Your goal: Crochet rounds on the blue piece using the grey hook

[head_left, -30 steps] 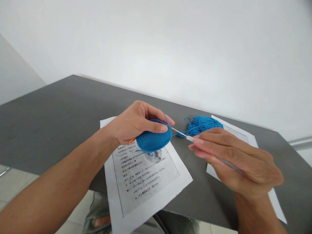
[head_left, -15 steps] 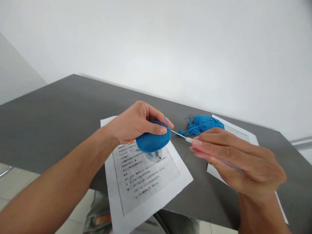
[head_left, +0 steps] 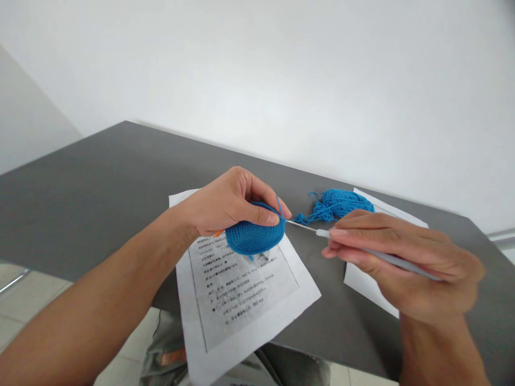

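The blue crocheted piece (head_left: pixel 253 239) looked well advanced but unfinished.
The left hand (head_left: pixel 232 201) pinched it above a printed sheet (head_left: pixel 281 292); the hook (head_left: pixel 322 234) met its right edge; the blue yarn (head_left: pixel 346 203) lay unworked beyond; the right hand (head_left: pixel 424 249) gripped the hook's handle.

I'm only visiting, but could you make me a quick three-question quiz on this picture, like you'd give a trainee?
1. Multiple choice: which hand holds the hook? A) left B) right C) both
2. True or false: the left hand grips the blue crocheted piece.
3. Fill in the blank: the printed paper nearer the left hand overhangs the table's ____ edge.

Key: 1. B, the right hand. 2. True. 3. Near, on the person's side.
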Action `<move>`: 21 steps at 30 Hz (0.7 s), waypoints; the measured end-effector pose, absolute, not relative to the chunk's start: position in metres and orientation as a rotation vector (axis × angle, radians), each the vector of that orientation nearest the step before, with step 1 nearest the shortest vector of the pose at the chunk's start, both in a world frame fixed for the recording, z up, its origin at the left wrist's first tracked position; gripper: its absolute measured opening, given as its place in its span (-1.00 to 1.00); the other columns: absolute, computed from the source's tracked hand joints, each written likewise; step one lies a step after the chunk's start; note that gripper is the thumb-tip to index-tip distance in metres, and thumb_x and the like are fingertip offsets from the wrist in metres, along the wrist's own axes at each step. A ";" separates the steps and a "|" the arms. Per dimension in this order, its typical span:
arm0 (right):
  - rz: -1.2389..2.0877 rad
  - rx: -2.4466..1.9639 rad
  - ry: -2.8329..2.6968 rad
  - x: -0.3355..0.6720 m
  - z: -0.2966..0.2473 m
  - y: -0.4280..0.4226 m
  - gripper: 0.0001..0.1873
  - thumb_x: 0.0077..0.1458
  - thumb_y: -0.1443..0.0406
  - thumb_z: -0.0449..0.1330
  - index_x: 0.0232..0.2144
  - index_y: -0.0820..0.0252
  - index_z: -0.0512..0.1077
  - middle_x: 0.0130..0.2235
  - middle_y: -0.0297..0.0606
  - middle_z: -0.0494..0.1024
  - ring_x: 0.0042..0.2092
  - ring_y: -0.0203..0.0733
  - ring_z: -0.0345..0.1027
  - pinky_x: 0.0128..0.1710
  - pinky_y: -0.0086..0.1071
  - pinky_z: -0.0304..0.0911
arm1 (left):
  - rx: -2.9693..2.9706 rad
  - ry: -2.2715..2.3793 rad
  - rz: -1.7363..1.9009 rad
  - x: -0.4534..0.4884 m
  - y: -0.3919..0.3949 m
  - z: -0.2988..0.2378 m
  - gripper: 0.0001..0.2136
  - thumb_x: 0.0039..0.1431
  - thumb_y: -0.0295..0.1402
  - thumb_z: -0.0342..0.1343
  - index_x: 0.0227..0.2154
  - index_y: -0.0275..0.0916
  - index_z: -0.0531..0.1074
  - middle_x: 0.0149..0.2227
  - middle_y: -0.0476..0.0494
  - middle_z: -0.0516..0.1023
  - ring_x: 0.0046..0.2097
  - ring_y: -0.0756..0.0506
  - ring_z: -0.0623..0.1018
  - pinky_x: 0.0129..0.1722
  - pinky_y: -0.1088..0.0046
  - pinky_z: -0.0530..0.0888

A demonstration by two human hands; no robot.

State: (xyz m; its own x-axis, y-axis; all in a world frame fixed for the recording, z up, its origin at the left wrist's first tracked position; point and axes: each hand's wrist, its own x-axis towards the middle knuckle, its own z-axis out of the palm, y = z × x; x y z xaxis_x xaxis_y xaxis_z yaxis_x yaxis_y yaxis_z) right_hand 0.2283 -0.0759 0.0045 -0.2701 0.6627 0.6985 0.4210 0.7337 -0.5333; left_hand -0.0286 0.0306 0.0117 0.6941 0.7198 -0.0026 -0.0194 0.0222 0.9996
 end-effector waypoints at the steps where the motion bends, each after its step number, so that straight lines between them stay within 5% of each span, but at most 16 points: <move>1: 0.354 -0.847 -1.849 0.228 0.003 -0.075 -0.68 0.19 0.37 0.46 -0.02 -0.06 0.72 -0.27 -0.24 0.77 -0.30 -0.04 0.66 -0.36 -0.12 0.63 | 1.453 0.604 0.642 -0.029 0.030 0.012 -0.90 -0.02 -0.51 0.41 -0.46 -0.17 0.77 -0.25 -0.18 0.79 -0.33 -0.07 0.67 -0.31 0.47 0.60; 6: 0.798 -0.816 -1.422 0.216 -0.006 -0.067 -0.85 0.21 0.22 0.47 -0.16 0.07 0.75 -0.34 -0.21 0.73 -0.40 -0.17 0.62 -0.58 -0.37 0.57 | 1.403 0.573 0.788 -0.027 0.026 0.012 -0.90 0.01 -0.52 0.44 -0.43 -0.19 0.78 -0.31 -0.13 0.78 -0.37 -0.02 0.63 -0.37 0.54 0.55; 9: 0.986 -0.776 -1.204 0.200 -0.012 -0.060 -0.82 0.17 0.16 0.51 -0.21 0.07 0.73 -0.38 -0.29 0.73 -0.44 -0.29 0.59 -0.53 -0.49 0.58 | 1.327 0.557 0.925 -0.019 0.020 0.007 -0.94 0.03 -0.48 0.48 -0.43 -0.20 0.76 -0.24 -0.12 0.79 -0.33 -0.01 0.64 -0.35 0.55 0.54; 16: 0.966 -0.758 -1.054 0.171 -0.023 -0.052 -0.82 0.10 0.16 0.55 -0.24 0.02 0.73 -0.39 -0.36 0.73 -0.49 -0.35 0.51 -0.52 -0.48 0.51 | 1.258 0.562 1.016 0.001 0.003 -0.006 -0.91 0.05 -0.43 0.50 -0.40 -0.25 0.70 -0.25 -0.06 0.73 -0.24 -0.01 0.62 -0.18 0.51 0.55; 21: 0.963 -0.754 -1.018 0.172 -0.023 -0.051 -0.81 0.08 0.15 0.56 -0.25 0.02 0.73 -0.39 -0.36 0.73 -0.50 -0.37 0.49 -0.52 -0.51 0.47 | 1.126 0.636 0.860 0.004 -0.003 -0.007 -0.82 0.04 -0.30 0.49 -0.37 -0.26 0.66 -0.39 -0.12 0.69 -0.38 -0.08 0.61 -0.35 0.41 0.53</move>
State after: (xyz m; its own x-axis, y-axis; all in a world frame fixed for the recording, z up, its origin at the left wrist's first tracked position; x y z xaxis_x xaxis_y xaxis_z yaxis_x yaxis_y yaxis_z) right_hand 0.1720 -0.0507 -0.0230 0.2085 0.9145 0.3468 -0.2962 0.3970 -0.8687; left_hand 0.0036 -0.0029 -0.0070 0.5341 0.8453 -0.0151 -0.2620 0.1824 0.9477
